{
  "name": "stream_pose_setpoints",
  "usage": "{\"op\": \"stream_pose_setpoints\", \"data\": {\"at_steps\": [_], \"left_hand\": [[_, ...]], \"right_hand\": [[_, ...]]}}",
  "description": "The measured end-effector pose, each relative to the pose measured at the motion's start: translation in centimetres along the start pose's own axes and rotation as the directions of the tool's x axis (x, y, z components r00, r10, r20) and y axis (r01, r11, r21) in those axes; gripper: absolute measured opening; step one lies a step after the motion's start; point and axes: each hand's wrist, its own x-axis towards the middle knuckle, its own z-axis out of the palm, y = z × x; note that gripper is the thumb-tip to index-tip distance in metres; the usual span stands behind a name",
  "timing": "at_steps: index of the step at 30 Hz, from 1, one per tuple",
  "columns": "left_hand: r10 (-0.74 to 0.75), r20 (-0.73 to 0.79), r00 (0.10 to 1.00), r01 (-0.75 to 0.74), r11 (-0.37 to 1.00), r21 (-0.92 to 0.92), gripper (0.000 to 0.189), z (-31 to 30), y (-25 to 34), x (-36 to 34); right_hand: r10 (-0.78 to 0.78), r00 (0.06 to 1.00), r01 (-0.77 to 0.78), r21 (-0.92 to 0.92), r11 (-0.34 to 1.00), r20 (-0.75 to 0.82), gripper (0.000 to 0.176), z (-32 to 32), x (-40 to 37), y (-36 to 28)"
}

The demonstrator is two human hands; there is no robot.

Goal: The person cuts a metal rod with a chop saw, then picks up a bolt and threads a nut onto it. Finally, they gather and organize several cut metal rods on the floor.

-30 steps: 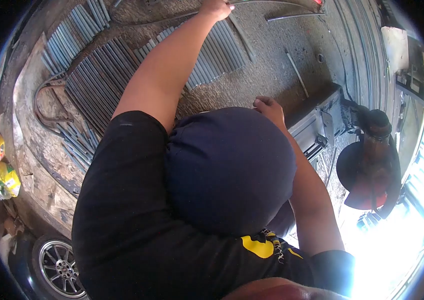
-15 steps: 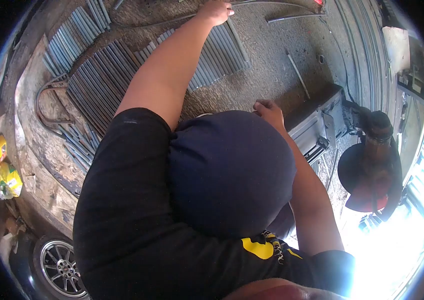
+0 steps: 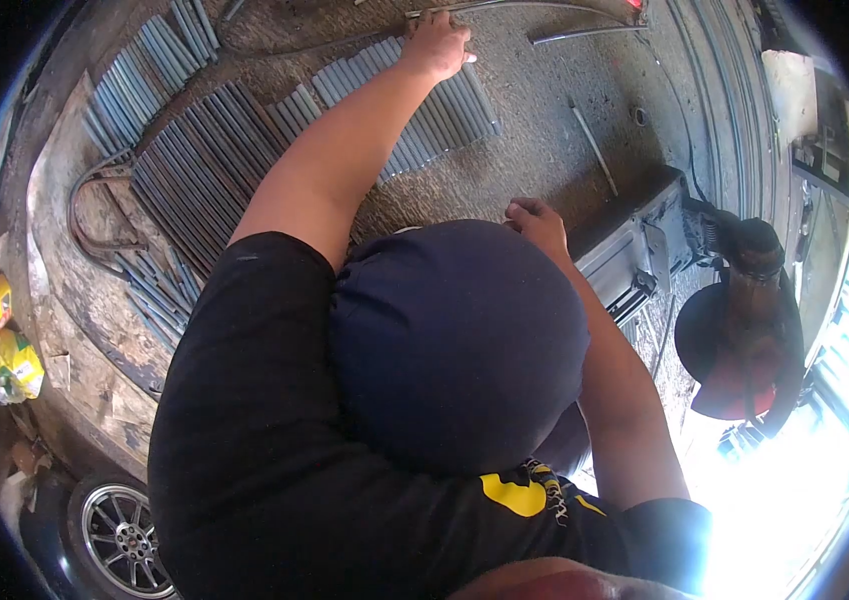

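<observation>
My left hand [image 3: 437, 48] reaches out at the top, over the upper ends of a row of short grey metal tubes [image 3: 435, 120] on the ground. Its fingers look bent but apart, the thumb beside the row's right end; the tips are partly hidden, and I make out nothing held. My right hand [image 3: 541, 226] hangs just beyond a round dark blue cloth shape [image 3: 460, 345], fingers curled in with nothing visible in them. The black metal body of a machine [image 3: 635, 250] is to its right. Left of the tubes lies a bundle of darker rods [image 3: 207, 165].
More tubes [image 3: 150, 70] lie at the upper left. A thin loose rod [image 3: 596, 152] and a curved bar [image 3: 590, 36] lie on the rough ground. Long metal lengths [image 3: 720, 90] run along the right. A car wheel [image 3: 123, 540] and yellow packages [image 3: 7, 345] are at the left.
My left hand has drawn slightly back toward me, and its fingers are more spread. The rightmost tube now lies closer in line with the row. My right hand has barely moved.
</observation>
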Motion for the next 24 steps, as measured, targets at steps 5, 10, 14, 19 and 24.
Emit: {"op": "stream_pose_setpoints", "data": {"at_steps": [5, 10, 14, 19, 24], "left_hand": [[-0.05, -0.05, 0.998, 0.05, 0.999, 0.005, 0.065, 2.8, -0.7, 0.9], [-0.105, -0.08, 0.991, 0.098, 0.992, -0.08, 0.068, 2.5, 0.0, 0.6], [-0.102, -0.133, 0.986, 0.102, 0.995, -0.008, 0.067, 3.1, 0.5, 0.9], [-0.034, -0.018, 0.999, 0.033, 0.998, -0.046, 0.057, 2.0, -0.4, 1.1], [-0.035, -0.039, 0.999, 0.033, 0.999, -0.034, 0.039, 0.4, 0.3, 0.1]], "right_hand": [[-0.021, 1.0, 0.021, -0.015, 1.0, 0.002, 0.024, -0.3, 0.2, 0.2], [-0.034, 0.999, 0.033, -0.062, 0.998, -0.016, 0.023, -0.2, -0.3, -0.3], [-0.046, 0.998, 0.043, -0.074, 0.996, -0.031, 0.024, 0.1, -0.5, -0.4], [-0.029, 0.999, 0.029, -0.004, 1.0, -0.014, 0.023, -0.2, 0.3, 0.2], [-0.032, 0.999, 0.031, -0.029, 0.999, -0.028, 0.023, 0.2, -0.3, -0.3]]}}
